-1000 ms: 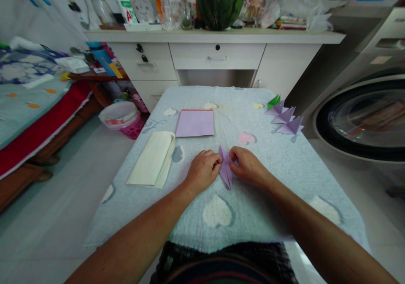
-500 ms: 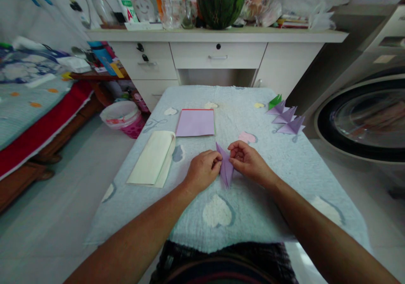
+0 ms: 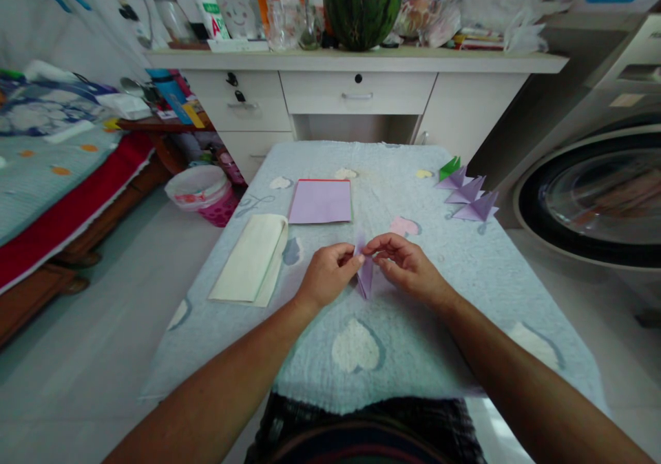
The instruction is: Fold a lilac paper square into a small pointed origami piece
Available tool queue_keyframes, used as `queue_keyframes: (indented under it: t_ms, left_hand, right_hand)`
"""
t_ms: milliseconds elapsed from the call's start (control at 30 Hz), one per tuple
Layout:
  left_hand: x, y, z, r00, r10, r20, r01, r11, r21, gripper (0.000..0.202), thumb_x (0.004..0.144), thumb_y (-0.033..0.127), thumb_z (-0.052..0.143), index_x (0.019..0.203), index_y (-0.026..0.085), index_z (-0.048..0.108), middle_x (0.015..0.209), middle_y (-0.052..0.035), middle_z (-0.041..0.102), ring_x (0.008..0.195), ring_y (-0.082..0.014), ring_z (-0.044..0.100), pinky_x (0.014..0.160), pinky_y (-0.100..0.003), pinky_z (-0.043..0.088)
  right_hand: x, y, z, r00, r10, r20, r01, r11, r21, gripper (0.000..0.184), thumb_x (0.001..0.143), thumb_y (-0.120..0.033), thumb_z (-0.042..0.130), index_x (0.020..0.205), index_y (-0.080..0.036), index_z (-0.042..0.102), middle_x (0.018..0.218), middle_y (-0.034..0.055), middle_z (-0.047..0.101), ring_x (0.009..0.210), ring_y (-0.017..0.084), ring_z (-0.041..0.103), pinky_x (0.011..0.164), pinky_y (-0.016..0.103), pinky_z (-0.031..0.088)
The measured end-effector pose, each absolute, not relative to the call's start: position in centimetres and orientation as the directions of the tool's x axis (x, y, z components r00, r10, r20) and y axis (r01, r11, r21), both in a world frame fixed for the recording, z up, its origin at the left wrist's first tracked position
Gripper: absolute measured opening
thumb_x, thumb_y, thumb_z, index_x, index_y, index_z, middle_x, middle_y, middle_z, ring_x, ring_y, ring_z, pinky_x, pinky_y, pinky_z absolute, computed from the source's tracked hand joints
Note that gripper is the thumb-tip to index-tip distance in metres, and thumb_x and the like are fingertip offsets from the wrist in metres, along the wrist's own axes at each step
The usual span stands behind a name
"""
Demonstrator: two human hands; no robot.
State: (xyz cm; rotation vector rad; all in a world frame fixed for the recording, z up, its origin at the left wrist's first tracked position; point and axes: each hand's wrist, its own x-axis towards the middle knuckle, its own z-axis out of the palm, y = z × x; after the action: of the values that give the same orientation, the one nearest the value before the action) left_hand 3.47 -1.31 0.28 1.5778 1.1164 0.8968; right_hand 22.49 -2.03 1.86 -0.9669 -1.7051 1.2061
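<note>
A narrow folded piece of purple origami paper [image 3: 365, 283] stands between my hands over the table, its upper part slightly blurred. My left hand [image 3: 330, 271] pinches its left side between thumb and forefinger. From the other side, my right hand [image 3: 405, 263] has its curled fingers on the upper part of the paper, the thumb close to the right edge. Beyond them lies a square stack of paper [image 3: 320, 201], purple on top with red and green edges showing. To the left is a folded pale cream sheet [image 3: 248, 261].
Several folded paper pieces, purple ones [image 3: 478, 207] and a green one [image 3: 449, 168], sit at the table's far right. The cloth-covered table [image 3: 428, 354] faces a white cabinet [image 3: 320, 92] with a cut watermelon [image 3: 364, 13] on top. A washing machine [image 3: 609, 188] stands right, a lined bin [image 3: 201, 192] left.
The purple paper has turned or closed into a narrower shape. My right fingers have moved left onto its upper part, and my left thumb now lies across its side.
</note>
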Motion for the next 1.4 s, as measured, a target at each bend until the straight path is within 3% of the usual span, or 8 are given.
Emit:
queue_keyframes:
  t_ms: [200,367,533,767,900,1033,1200,1400]
  left_hand:
    - [3.5,-0.9,0.6,0.262,0.959,-0.105,0.038,0.099,0.994,0.021,0.079,0.035,0.061,0.081,0.014,0.065,0.061,0.0032,0.056,0.052,-0.0087,0.047,0.051,-0.02,0.037]
    - [3.9,-1.1,0.7,0.333,0.933,-0.137,-0.082,0.173,0.981,0.03,0.075,0.031,0.065,0.099,0.014,0.058,0.066,0.0025,0.059,0.053,-0.0084,0.05,0.051,-0.02,0.039]
    - [4.2,-1.4,0.4,0.323,0.941,-0.097,-0.065,0.125,0.99,0.057,0.075,0.027,0.064,0.125,0.023,0.04,0.07,0.0066,0.055,0.053,-0.0077,0.05,0.051,-0.019,0.039]
    - [4.1,-1.3,0.0,0.412,0.907,-0.09,-0.048,0.12,0.992,0.029,0.079,0.028,0.059,0.107,0.019,0.055,0.071,0.0035,0.056,0.058,-0.0085,0.052,0.055,-0.02,0.04]
    - [3.9,-1.3,0.0,0.405,0.908,-0.11,0.052,0.097,0.994,0.025,0.083,0.029,0.055,0.102,0.016,0.064,0.069,0.0017,0.057,0.057,-0.0101,0.052,0.058,-0.024,0.043]
    - [3.5,-1.4,0.6,0.378,0.924,0.048,0.327,-0.182,0.927,0.027,0.084,0.019,0.049,0.104,0.018,0.068,0.082,-0.0018,0.064,0.074,-0.015,0.059,0.073,-0.029,0.048]
    - [3.3,-1.6,0.7,0.476,0.867,0.147,0.554,-0.425,0.716,0.039,0.076,0.006,0.045,0.105,0.017,0.069,0.1,-0.0065,0.063,0.099,-0.0205,0.058,0.093,-0.036,0.045]
    - [3.0,-1.6,0.3,0.515,0.842,0.16,0.683,-0.516,0.517,0.039,0.072,0.011,0.057,0.108,0.019,0.069,0.102,-0.007,0.06,0.1,-0.024,0.054,0.093,-0.039,0.046]
  right_hand:
    - [22.9,-1.6,1.4,-0.149,0.964,0.222,0.327,0.26,-0.909,0.021,0.083,-0.031,0.06,0.102,-0.021,0.056,0.101,0.0063,0.061,0.09,0.018,0.058,0.076,0.032,0.047]
    - [22.8,-1.2,0.6,-0.25,0.966,0.063,0.065,0.082,-0.995,0.03,0.08,-0.037,0.067,0.098,-0.022,0.049,0.081,-0.0015,0.057,0.065,0.011,0.054,0.057,0.024,0.043]
    - [22.7,-1.1,0.3,-0.268,0.963,0.026,0.039,0.037,-0.999,0.026,0.078,-0.036,0.068,0.084,-0.022,0.047,0.066,-0.0071,0.047,0.051,0.007,0.043,0.046,0.02,0.037]
    - [22.7,-1.0,0.4,-0.264,0.962,-0.067,0.039,-0.059,-0.998,0.023,0.078,-0.034,0.066,0.087,-0.021,0.05,0.062,-0.0086,0.05,0.039,0.006,0.046,0.037,0.018,0.036]
    - [22.9,-1.0,0.4,-0.293,0.952,-0.084,0.049,-0.073,-0.996,0.019,0.077,-0.032,0.064,0.088,-0.019,0.054,0.067,-0.006,0.054,0.042,0.006,0.049,0.04,0.019,0.04]
    - [23.2,-1.1,0.2,-0.296,0.951,-0.085,0.25,-0.009,-0.968,0.012,0.08,-0.025,0.058,0.089,-0.018,0.059,0.065,-0.0041,0.055,0.048,0.009,0.051,0.045,0.021,0.041]
    - [23.1,-1.3,0.8,-0.356,0.934,0.036,0.641,0.272,-0.718,0.02,0.08,-0.012,0.054,0.095,-0.017,0.067,0.075,0.001,0.063,0.066,0.013,0.056,0.064,0.027,0.044]
    - [23.2,-1.4,1.0,-0.46,0.882,0.103,0.71,0.435,-0.554,0.029,0.078,-0.004,0.052,0.099,-0.015,0.07,0.098,0.0093,0.062,0.092,0.019,0.058,0.088,0.033,0.045]
